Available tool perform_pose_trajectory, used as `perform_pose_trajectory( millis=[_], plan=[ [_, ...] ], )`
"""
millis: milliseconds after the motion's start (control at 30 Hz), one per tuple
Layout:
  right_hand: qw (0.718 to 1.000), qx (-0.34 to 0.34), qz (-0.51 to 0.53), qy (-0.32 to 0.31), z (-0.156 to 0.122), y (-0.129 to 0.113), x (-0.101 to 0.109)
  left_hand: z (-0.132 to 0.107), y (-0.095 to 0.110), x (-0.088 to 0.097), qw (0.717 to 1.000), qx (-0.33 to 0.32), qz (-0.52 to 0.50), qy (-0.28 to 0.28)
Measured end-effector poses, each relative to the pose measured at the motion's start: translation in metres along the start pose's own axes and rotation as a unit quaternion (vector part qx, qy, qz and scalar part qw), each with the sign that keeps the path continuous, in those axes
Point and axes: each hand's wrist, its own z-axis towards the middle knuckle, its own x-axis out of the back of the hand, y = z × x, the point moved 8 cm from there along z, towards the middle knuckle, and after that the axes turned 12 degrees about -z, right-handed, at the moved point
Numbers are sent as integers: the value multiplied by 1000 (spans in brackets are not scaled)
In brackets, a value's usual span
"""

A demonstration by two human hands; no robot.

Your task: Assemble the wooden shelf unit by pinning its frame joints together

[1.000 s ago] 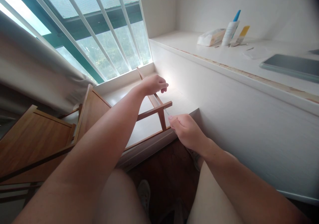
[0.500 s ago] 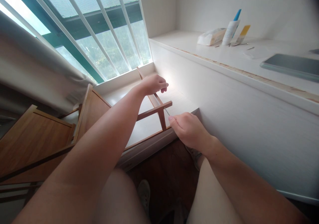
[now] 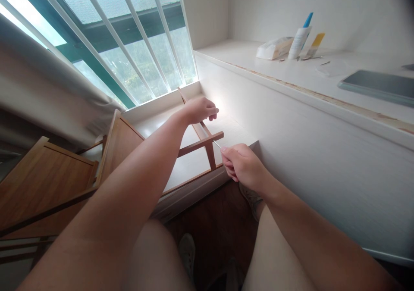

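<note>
My right hand is closed around a tool with a thin metal shaft; its handle is hidden in my fist, so I cannot tell its exact kind. The shaft's tip meets the wooden frame just under the end of a crossbar. Further back, my left hand is bent over another bar of the frame, fingers curled and closed. That bar passes behind the hand, and the grip itself is partly hidden. Wooden panels joined by dark rails stand to the left, partly covered by my left forearm.
A white ledge with a chipped edge runs along the right. On it are a soft packet, a white tube with a blue nozzle, a yellow-topped item, small metal pieces and a dark flat device. A barred window and curtain border the left.
My right hand has turned and drawn slightly back from the frame, so its curled lower fingers now show. The shaft's tip stays at the same spot. My left hand has barely moved.
</note>
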Motion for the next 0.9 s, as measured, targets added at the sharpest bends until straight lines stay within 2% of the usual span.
perform_pose_trajectory(
  millis=[100, 467, 667, 767, 900],
  plan=[
    [996, -22, 80, -10, 1, 3, -4, 0, -1, 0, 1000, 3, 2, 2],
    [976, -7, 214, 28, -5, 4, -16, 0, 0, 0, 1000, 5, 5, 1],
    [947, -36, 318, -36, -5, 1, -21, 0, 1, 0, 1000, 3, 6, 7],
    [958, -25, 286, -10, -4, 1, -17, 0, 0, 0, 1000, 4, 7, 8],
    [983, -20, 180, 31, -4, 7, -14, 1, 0, 0, 1000, 0, 3, 5]
  ],
)
